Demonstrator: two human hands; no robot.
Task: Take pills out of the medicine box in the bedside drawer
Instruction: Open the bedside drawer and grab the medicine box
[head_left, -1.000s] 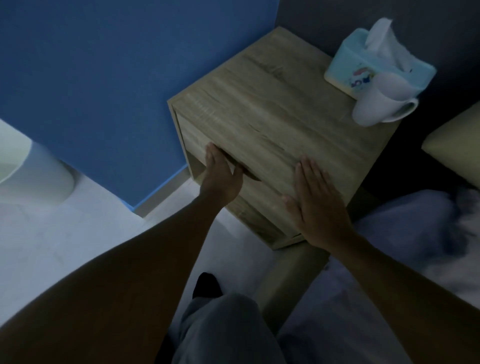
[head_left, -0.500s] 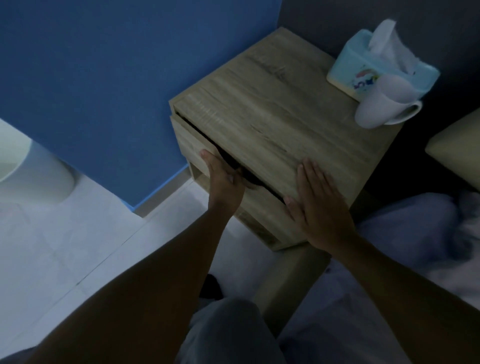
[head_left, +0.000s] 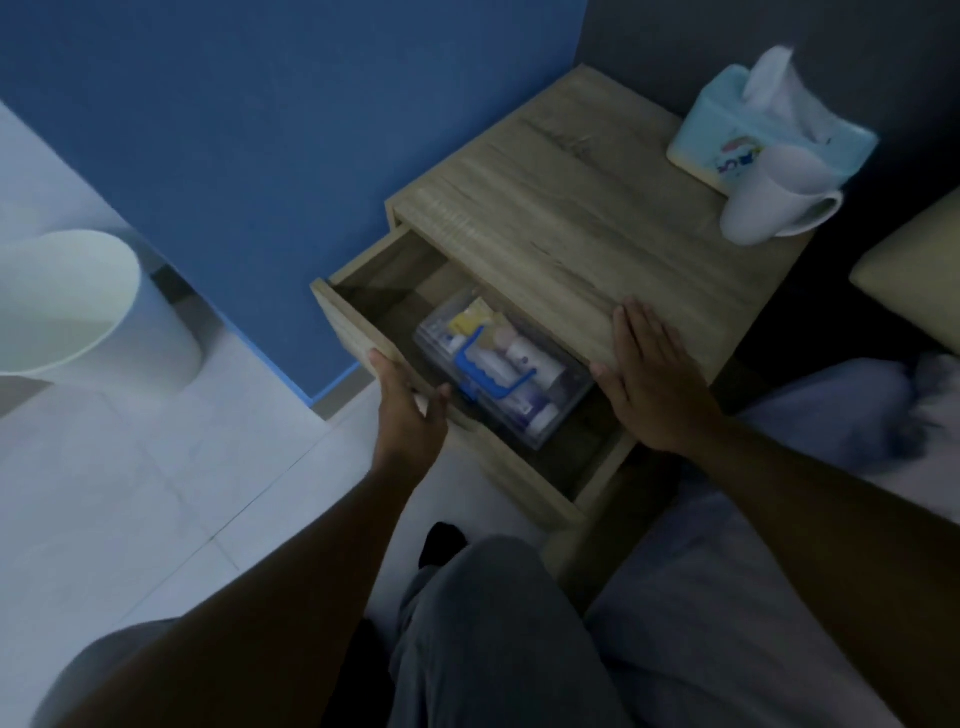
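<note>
Bedside cabinet (head_left: 597, 234) is standing in the corner, wall behind it and to its left. Drawer (head_left: 353, 332) is sticking out toward the viewer; medicine box (head_left: 501, 369) is lying inside it. Tissue box (head_left: 727, 140) is sitting at the far right of the cabinet top, mug (head_left: 769, 208) touching its near side. Bin (head_left: 78, 306) is standing on the floor, well to the left. Bed (head_left: 831, 467) is lying to the right.

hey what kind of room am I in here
Most likely a bedroom: a wooden bedside cabinet with its drawer open, a tissue box and mug on top, and bedding alongside.
</note>
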